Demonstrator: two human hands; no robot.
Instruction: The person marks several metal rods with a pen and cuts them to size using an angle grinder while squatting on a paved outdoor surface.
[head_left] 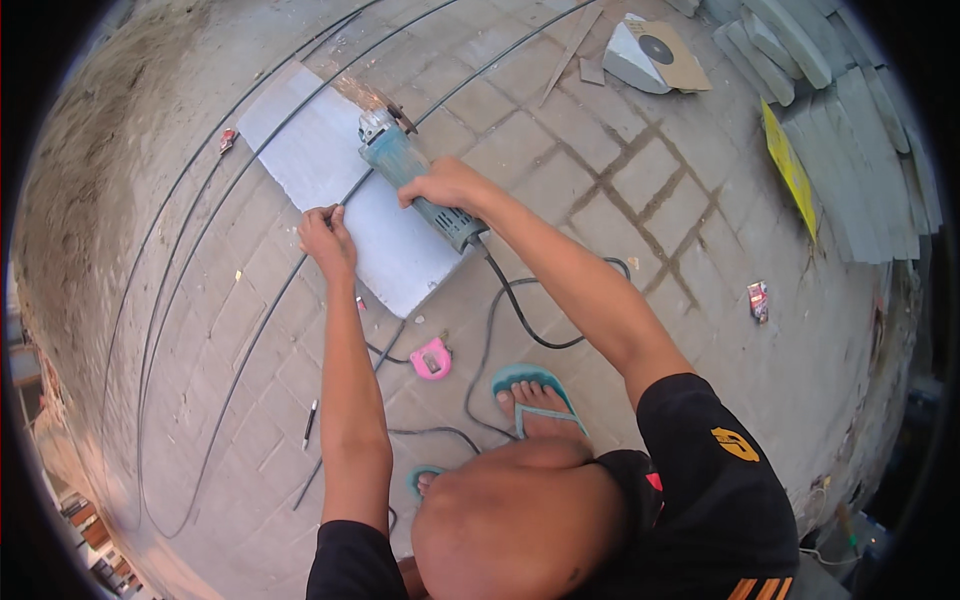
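My right hand [448,187] is wrapped round the teal body of an angle grinder [398,158]. Its disc [403,118] is at a long dark metal rod [268,318], and orange sparks [362,95] fly off toward the far left. My left hand [328,240] grips that rod, nearer to me than the grinder. Under both lies a pale flat slab [405,285], with the rod crossing above it. The grinder's body hides part of the rod, and the exact contact spot is hard to make out.
More long rods [180,265] curve along the left. A pink tape measure [431,358], a pen [310,422] and the grinder's black cord [520,312] lie near my sandalled feet [545,410]. Stacked grey slabs [835,170], a yellow sheet [790,170] and cardboard [685,65] are at the right.
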